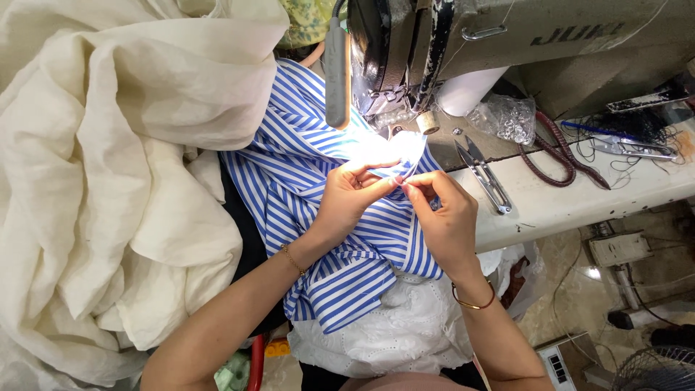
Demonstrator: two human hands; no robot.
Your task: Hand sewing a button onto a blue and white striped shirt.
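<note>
I see left hand [352, 194] and right hand [443, 210] pinching edge of striped cloth [304, 174], just in front of sewing machine [463, 43]. Fingertips meet; bright lamp glare hides cloth edge there. Big cream cloth [108, 181] crowds left side. Little room. Snips [481, 172] lie near on tabletop [572, 199], by right hand. Machine top cut off.

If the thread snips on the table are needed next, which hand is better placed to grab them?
Probably the right hand. The thread snips lie on the white table just off its outer side, while the left hand sits further away, pinching the striped fabric, and would have to cross over.
</note>
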